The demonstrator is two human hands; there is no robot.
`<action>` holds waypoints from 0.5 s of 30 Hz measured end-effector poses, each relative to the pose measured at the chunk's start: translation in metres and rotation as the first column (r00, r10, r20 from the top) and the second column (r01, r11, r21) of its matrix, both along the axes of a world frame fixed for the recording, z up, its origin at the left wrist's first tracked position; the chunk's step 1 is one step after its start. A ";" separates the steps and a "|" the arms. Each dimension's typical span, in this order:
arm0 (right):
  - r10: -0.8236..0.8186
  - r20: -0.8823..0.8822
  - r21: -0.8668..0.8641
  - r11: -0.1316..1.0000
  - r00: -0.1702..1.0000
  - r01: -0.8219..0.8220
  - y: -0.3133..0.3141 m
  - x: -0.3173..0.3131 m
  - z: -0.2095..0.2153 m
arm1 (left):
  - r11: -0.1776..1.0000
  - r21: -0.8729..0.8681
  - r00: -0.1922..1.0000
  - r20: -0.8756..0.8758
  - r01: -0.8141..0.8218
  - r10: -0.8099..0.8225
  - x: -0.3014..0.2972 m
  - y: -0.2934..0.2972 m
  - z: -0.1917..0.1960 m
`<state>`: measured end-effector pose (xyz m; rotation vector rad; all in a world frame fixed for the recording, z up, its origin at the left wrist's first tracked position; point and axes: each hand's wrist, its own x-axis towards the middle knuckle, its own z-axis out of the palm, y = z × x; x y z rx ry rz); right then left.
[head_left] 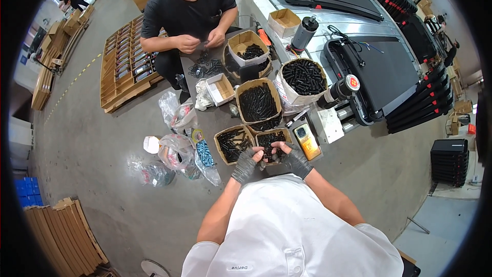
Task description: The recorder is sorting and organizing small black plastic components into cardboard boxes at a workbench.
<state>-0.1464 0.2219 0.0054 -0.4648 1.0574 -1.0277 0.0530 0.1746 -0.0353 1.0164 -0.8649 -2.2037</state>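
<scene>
My left hand (245,164) and my right hand (293,159) both wear dark grey gloves and meet at the near edge of a small cardboard box of black screws (271,139). The fingers of both curl around small black parts, which are too small to make out. Just left of that box sits another open box of black screws (233,143). A phone with an orange back (307,141) lies right beside my right hand.
Larger boxes (258,101) and a bag of black bolts (303,76) stand farther back. Clear plastic bags (179,150) lie to the left. A person in black (187,7) sits opposite, handling small parts. Treadmills (379,72) stand to the right, wooden pallets (125,66) at the left.
</scene>
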 end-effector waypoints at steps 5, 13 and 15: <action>-0.075 0.354 0.075 0.996 0.932 0.052 0.004 -0.008 0.007 | 0.999 0.026 0.996 -0.069 -0.046 0.048 0.004 -0.001 0.002; -0.043 0.434 0.043 0.999 0.900 0.027 0.006 -0.015 0.001 | 1.000 0.004 1.000 -0.002 -0.024 0.024 0.002 0.001 0.013; -0.030 0.374 0.034 0.999 0.927 0.018 0.007 -0.016 0.000 | 1.000 0.001 1.000 0.017 -0.023 0.023 0.000 0.001 0.015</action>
